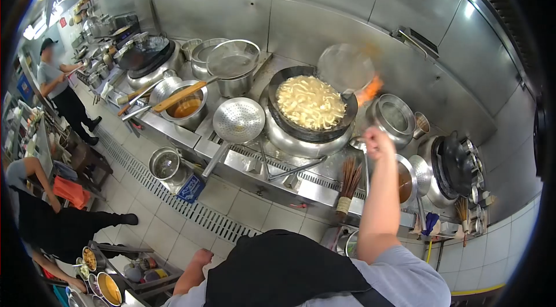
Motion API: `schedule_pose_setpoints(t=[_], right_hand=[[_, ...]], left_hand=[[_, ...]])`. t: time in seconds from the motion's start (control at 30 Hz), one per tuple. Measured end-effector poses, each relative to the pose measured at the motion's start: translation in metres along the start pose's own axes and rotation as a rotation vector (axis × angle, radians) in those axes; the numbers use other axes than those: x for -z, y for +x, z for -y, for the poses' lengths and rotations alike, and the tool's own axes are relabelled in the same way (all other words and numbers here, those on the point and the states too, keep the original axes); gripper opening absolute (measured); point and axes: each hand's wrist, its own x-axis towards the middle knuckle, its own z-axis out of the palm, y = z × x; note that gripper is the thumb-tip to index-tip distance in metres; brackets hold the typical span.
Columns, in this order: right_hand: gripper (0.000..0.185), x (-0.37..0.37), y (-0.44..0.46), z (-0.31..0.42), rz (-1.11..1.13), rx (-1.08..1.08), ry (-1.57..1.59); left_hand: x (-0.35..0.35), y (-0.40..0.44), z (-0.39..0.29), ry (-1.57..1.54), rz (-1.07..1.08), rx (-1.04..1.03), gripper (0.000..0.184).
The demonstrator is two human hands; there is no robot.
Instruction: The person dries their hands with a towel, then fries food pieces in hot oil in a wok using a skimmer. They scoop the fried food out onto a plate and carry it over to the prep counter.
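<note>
My right hand [379, 142] reaches forward with its fingers closed, right of the wok. Whether it holds anything does not show clearly. A ladle [358, 144] lies just left of it. The wok [277, 116] sits on a round burner and holds pale, sliced food [311, 103] in liquid. Behind the wok's right side is a round mesh strainer [346, 68], faint and blurred. An orange flame [370, 90] rises at the wok's right edge. My left hand [202, 256] is low near my body, fingers curled; what is inside them is hidden.
A perforated ladle [238, 120] and a pot of brown sauce [185, 109] are left of the wok. A bamboo brush [348, 188] stands at the stove's front edge. Steel bowls [394, 115] sit to the right. Two other people [58, 84] are on the left, beyond a floor drain [174, 196].
</note>
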Motion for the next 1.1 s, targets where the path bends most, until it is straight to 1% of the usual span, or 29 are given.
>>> schedule_pose_setpoints(t=[0.07,0.1,0.13,0.17,0.2,0.23,0.27,0.3,0.37,0.4,0.43,0.47,0.5,0.53,0.57,0.6,0.63,0.67,0.7,0.73,0.77,0.8,0.83,0.9,0.97,1.0,1.03,1.07,1.1], right_hand=[[0.014,0.007,0.044,-0.065,0.107,-0.417,-0.027],[0.014,0.006,0.048,-0.079,0.099,-0.415,-0.031],[0.015,0.000,0.051,-0.089,-0.023,-0.440,0.148],[0.021,-0.008,0.051,-0.096,-0.143,-0.462,0.331],[0.021,-0.024,0.032,-0.092,-0.156,-0.462,0.332],[0.028,-0.051,-0.006,-0.074,-0.174,-0.338,0.219],[0.035,-0.068,-0.032,-0.060,-0.190,-0.212,0.105],[0.045,-0.056,-0.049,-0.059,-0.090,-0.158,-0.057],[0.047,-0.057,-0.097,-0.055,-0.067,-0.200,-0.440],[0.048,-0.047,-0.115,-0.072,0.004,-0.240,-0.605],[0.039,-0.042,-0.144,-0.086,0.154,-0.406,-0.536],[0.035,-0.046,-0.175,-0.100,0.231,-0.546,-0.671],[0.034,-0.018,-0.195,-0.137,0.348,-0.688,-0.559],[0.034,-0.005,-0.225,-0.168,0.305,-0.782,-0.547],[0.035,0.026,-0.252,-0.215,0.228,-0.842,-0.497],[0.030,0.078,-0.280,-0.282,0.568,-0.607,-1.220],[0.026,0.128,-0.308,-0.348,0.794,-0.251,-1.957],[0.026,0.148,-0.338,-0.376,0.738,-0.226,-2.068],[0.026,0.157,-0.362,-0.383,0.540,-0.417,-1.911],[0.027,0.161,-0.380,-0.381,0.250,-0.613,-1.604],[0.027,0.166,-0.395,-0.380,0.014,-0.710,-1.356],[0.028,0.171,-0.409,-0.382,-0.126,-0.737,-1.221],[0.029,0.176,-0.423,-0.384,-0.194,-0.731,-1.171],[0.030,0.189,-0.454,-0.391,-0.285,-0.706,-1.137],[0.031,0.201,-0.485,-0.401,-0.352,-0.664,-1.148],[0.032,0.204,-0.497,-0.405,-0.381,-0.653,-1.089],[0.033,0.206,-0.508,-0.409,-0.404,-0.646,-1.018],[0.034,0.202,-0.518,-0.403,-0.433,-0.637,-0.851],[0.034,0.198,-0.528,-0.397,-0.465,-0.627,-0.681]], left_hand=[[-0.004,0.003,0.011,0.104,-0.054,-0.119,0.028],[-0.006,0.005,0.017,0.139,-0.072,-0.161,0.028],[-0.016,0.014,0.028,0.201,0.015,-0.191,0.030],[-0.018,0.012,0.033,0.234,0.064,-0.209,0.030],[-0.019,0.010,0.038,0.267,0.112,-0.227,0.031],[-0.015,-0.008,0.032,0.071,0.144,-0.087,0.027],[-0.012,-0.012,0.034,-0.022,0.166,-0.023,0.026],[-0.009,-0.015,0.036,-0.114,0.182,0.044,0.024],[-0.030,-0.013,0.053,-0.030,0.328,0.080,0.023],[-0.038,-0.013,0.060,0.001,0.382,0.088,0.023],[-0.047,-0.008,0.074,-0.035,0.412,0.111,0.026],[-0.053,-0.001,0.085,-0.003,0.426,0.074,0.028],[-0.058,0.006,0.096,0.030,0.440,0.036,0.031],[-0.064,0.012,0.107,0.061,0.452,-0.003,0.034],[-0.049,0.015,0.098,0.016,0.427,0.122,0.034],[-0.036,0.023,0.091,-0.033,0.411,0.207,0.035],[-0.016,0.028,0.077,-0.083,0.390,0.292,0.036],[-0.004,0.033,0.067,-0.139,0.377,0.335,0.037],[0.000,0.046,0.064,-0.152,0.320,0.317,0.037],[0.003,0.059,0.062,-0.161,0.266,0.301,0.036],[0.010,0.064,0.057,-0.109,0.214,0.192,0.036],[0.014,0.069,0.046,-0.067,0.164,0.132,0.035],[0.018,0.074,0.036,-0.022,0.112,0.075,0.034],[0.023,0.071,0.005,0.232,0.135,-0.074,0.033],[0.020,0.060,-0.033,0.316,0.259,-0.051,0.033],[0.013,0.058,-0.051,0.176,0.296,0.113,0.033],[0.018,0.041,-0.081,0.243,0.338,0.064,0.035],[0.022,0.023,-0.107,0.311,0.379,0.014,0.036],[-0.003,0.039,-0.102,0.415,0.343,-0.131,0.038]])
